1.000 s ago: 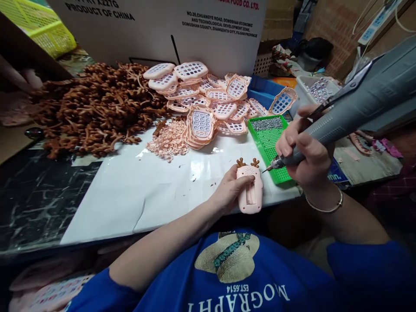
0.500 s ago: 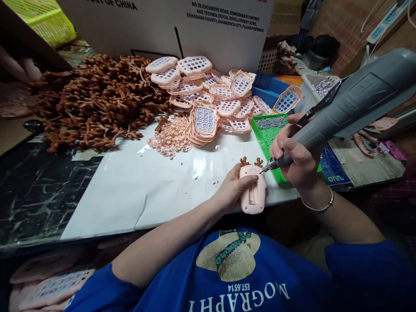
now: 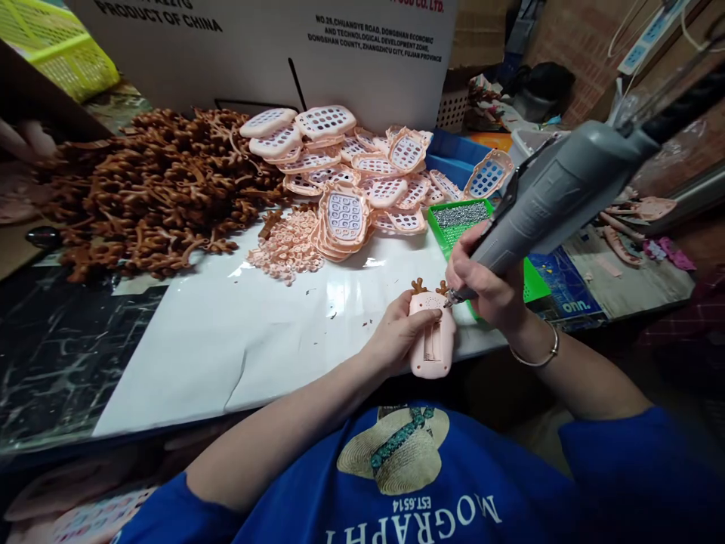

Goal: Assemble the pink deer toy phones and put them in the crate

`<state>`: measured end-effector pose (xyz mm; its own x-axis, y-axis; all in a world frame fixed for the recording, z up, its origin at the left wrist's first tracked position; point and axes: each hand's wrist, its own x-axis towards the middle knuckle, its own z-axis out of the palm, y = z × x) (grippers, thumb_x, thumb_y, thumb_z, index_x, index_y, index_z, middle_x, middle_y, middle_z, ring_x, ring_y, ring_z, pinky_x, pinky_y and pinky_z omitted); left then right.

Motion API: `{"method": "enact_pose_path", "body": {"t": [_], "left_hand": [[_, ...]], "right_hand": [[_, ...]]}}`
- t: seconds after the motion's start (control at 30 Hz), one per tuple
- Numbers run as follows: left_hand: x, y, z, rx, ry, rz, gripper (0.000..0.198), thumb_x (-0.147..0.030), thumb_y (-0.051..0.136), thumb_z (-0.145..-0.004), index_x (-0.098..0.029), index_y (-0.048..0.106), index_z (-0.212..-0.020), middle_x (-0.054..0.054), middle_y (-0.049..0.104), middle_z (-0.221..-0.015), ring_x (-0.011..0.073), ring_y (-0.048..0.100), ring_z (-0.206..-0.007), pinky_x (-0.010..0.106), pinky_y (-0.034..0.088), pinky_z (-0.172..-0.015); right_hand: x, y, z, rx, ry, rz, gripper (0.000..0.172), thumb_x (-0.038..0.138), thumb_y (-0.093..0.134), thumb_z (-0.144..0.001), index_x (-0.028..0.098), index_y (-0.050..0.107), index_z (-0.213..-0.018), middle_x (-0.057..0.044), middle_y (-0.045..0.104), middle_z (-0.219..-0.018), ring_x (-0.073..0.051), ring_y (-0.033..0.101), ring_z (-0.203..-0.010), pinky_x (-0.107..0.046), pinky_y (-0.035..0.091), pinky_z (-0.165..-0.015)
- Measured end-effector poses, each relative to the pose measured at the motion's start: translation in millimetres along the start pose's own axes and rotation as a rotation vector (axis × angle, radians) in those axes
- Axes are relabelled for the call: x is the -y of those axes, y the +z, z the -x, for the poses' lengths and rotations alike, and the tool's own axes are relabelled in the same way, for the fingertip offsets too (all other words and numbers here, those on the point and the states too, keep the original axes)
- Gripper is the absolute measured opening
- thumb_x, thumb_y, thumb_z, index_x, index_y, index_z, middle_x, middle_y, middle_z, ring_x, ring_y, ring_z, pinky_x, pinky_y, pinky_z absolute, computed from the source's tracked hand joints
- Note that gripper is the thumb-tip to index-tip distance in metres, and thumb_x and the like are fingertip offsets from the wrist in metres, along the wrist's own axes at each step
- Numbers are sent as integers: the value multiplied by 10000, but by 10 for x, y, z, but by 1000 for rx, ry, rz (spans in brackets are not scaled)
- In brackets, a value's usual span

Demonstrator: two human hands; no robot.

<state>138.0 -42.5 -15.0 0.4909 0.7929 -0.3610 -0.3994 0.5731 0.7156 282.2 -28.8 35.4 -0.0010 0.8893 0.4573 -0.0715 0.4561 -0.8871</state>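
Observation:
My left hand (image 3: pixel 403 329) is closed around a pink toy phone (image 3: pixel 439 361) with brown antlers at its top. Its back faces up, showing an uncovered battery compartment and screw holes, and my thumb lies across it. In my right hand (image 3: pixel 492 291) is a grey electric screwdriver (image 3: pixel 544 200), held at a slant. The tip of the screwdriver meets the upper right corner of the toy phone, near the right antler. Just beyond my right hand, a green tray (image 3: pixel 535 281) holds many small metal screws (image 3: pixel 461 214).
Brown antler parts (image 3: pixel 152 196) are heaped at the left. Pink shell halves with keypads (image 3: pixel 345 215) are piled at the back, beside small pink pieces (image 3: pixel 288 245). A blue bin (image 3: pixel 458 159) and a large printed box (image 3: pixel 272 45) stand behind. Another person's hand (image 3: pixel 28 143) shows far left.
The screwdriver has swung more upright, and its tip has come down onto the toy phone's upper right corner. My left hand keeps its hold. The whole view has shifted slightly.

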Motion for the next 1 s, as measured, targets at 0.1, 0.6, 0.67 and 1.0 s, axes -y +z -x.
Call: {"method": "enact_pose_path", "body": {"t": [0.1,0.6,0.67,1.0], "left_hand": [[-19,-2,-5,-8,-25,-11,430,-236,826,-664,-182,546,-986,7,679,-865,148,651,-728,290,535,-718],[-96,-33,35,16,-119,108,417,-190,790,-659,-170,599,-1030,61,710,-942,202,689,-811,347,545,-808],[-101,-28,38,12,-119,111,410,-185,786,-672,-182,598,-1037,56,709,-959,205,695,-827,356,550,-822],[-55,-50,30,50,-110,40,494,-143,818,-638,-179,573,-1066,44,689,-968,185,663,-856,335,521,-829]], "right_hand": [[138,-108,-138,-14,-38,-16,347,413,754,-773,357,581,-1069,79,503,-621,-117,463,-436,-307,439,-440],[-457,-1098,-708,-527,-233,362,346,350,694,-727,272,487,-994,117,527,-560,-124,516,-430,-310,455,-520],[-481,-1100,-703,-519,-226,383,346,361,692,-737,268,486,-998,120,530,-552,-121,523,-440,-306,466,-540],[-296,-997,-720,-508,-251,317,340,357,720,-751,294,520,-1019,108,528,-594,-117,507,-469,-321,448,-539]]}}
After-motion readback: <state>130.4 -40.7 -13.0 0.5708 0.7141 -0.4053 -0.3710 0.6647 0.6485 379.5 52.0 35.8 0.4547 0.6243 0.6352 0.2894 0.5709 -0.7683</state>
